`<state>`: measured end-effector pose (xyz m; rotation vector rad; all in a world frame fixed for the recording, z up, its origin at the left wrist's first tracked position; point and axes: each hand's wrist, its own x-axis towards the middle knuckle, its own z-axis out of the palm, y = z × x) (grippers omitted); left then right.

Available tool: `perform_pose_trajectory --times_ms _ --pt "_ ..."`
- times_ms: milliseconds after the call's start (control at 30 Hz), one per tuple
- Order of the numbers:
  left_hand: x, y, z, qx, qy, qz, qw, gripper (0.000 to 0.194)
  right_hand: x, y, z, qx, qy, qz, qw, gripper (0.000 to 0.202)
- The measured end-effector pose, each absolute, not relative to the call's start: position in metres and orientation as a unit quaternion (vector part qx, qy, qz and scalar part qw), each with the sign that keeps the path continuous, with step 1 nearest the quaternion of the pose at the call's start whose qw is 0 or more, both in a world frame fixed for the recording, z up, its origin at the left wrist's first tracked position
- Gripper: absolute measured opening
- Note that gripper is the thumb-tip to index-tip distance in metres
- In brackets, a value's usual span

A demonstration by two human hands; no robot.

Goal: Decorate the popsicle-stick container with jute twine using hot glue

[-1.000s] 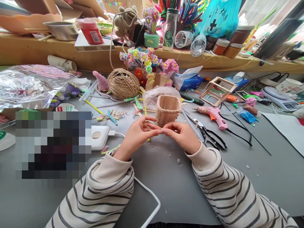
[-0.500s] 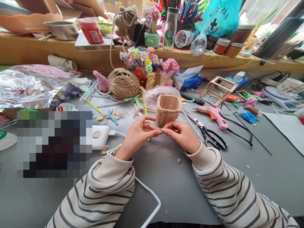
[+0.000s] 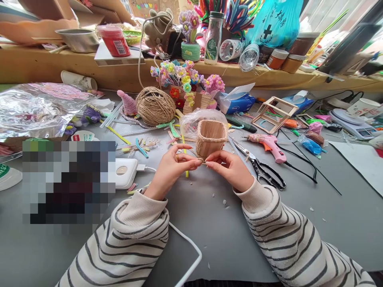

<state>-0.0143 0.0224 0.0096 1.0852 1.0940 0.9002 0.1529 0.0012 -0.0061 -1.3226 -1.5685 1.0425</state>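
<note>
My left hand (image 3: pixel 172 171) and my right hand (image 3: pixel 230 169) meet at the fingertips, each with thumb and forefinger pinched on a short bit of jute twine (image 3: pixel 204 161). Most of the strand is hidden by my fingers. Just beyond them stands a small wooden-slat basket (image 3: pixel 210 137), upright, with braided twine around its rim. The fingertips are close to its lower front; I cannot tell whether they touch it. To the right of my right hand lie scissors (image 3: pixel 263 169) with black handles and a pink glue gun (image 3: pixel 271 145).
A ball of twine (image 3: pixel 155 105) sits behind my left hand, beside pipe-cleaner flowers (image 3: pixel 179 75). A white charger (image 3: pixel 125 173) with its cable (image 3: pixel 188 239) lies at left. A wooden frame (image 3: pixel 273 113) and kitchen scale (image 3: pixel 353 123) stand at right. Jars and a bottle (image 3: pixel 213 40) line the back ledge.
My fingertips have drawn slightly apart, showing a little of the strand between them. The basket and the things around it stay in place; the view has shifted very slightly.
</note>
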Motion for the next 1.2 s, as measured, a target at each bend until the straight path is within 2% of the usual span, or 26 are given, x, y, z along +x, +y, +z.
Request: perform_pose_trajectory --times_ms 267,367,500,567,667,800,933,1033,1200 --pt "-0.016 0.024 0.006 0.473 0.469 0.410 0.623 0.047 0.161 -0.003 0.001 -0.540 -0.660 0.354 0.384 0.017" --pt "-0.016 0.024 0.006 0.468 0.471 0.414 0.623 0.047 0.178 -0.011 0.006 -0.574 -0.662 0.281 0.392 0.018" --pt "-0.016 0.024 0.005 0.463 0.460 0.416 0.633 0.047 0.222 -0.021 0.005 -0.690 -0.590 0.127 0.400 0.023" --pt "-0.016 0.024 0.005 0.462 0.455 0.417 0.637 0.048 0.248 -0.021 0.002 -0.745 -0.561 0.055 0.356 0.025" --pt "-0.016 0.024 0.005 0.459 0.454 0.419 0.638 0.048 0.280 -0.013 -0.003 -0.810 -0.533 -0.032 0.243 0.031" --pt "-0.015 0.024 0.006 0.457 0.455 0.425 0.636 0.048 0.296 0.009 -0.010 -0.833 -0.529 -0.100 0.124 0.041" --pt "-0.015 0.024 0.006 0.449 0.458 0.426 0.638 0.047 0.294 0.027 -0.018 -0.840 -0.529 -0.105 0.063 0.052" --pt "-0.016 0.025 0.005 0.448 0.456 0.423 0.642 0.047 0.293 0.034 -0.023 -0.850 -0.516 -0.091 0.040 0.046" --pt "-0.016 0.025 0.004 0.448 0.456 0.419 0.645 0.047 0.295 0.034 -0.023 -0.869 -0.483 -0.068 0.079 0.039"
